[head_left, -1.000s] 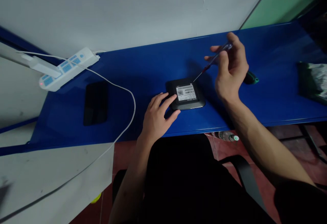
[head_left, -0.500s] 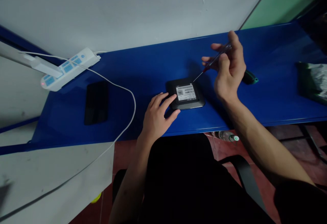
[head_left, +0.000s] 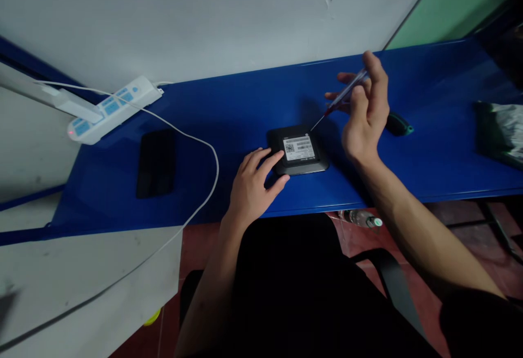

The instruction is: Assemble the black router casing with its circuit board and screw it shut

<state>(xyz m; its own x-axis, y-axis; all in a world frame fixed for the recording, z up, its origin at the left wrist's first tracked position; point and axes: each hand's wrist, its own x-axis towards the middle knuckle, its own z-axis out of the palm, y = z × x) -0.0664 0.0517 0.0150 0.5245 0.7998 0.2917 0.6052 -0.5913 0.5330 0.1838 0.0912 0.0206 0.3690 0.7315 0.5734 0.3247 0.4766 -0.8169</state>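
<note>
A flat black device [head_left: 321,168] with rounded corners and a white printed label [head_left: 301,150] lies on the blue table. My left hand [head_left: 254,189] rests at its left side, fingers spread, with the index fingertip on top by the label and the thumb at the near edge. A thin screwdriver [head_left: 342,95] with a clear handle and a red part near the shaft is in my right hand [head_left: 368,115]. It leans, its tip down at the far right corner of the label. My index finger bends over the handle's end; thumb and other fingers surround the handle.
To the left lies a black phone [head_left: 156,163]. Behind it sits a white power strip [head_left: 112,108] with a charger [head_left: 75,104]; its white cable [head_left: 216,162] loops across the table. A dark green-and-black tool [head_left: 398,123] and a foil bag [head_left: 504,129] are on the right.
The view has shifted very slightly. The screwdriver stays at the same corner, and the fingers of my right hand have turned a little around its handle. My left hand stays on the device.
</note>
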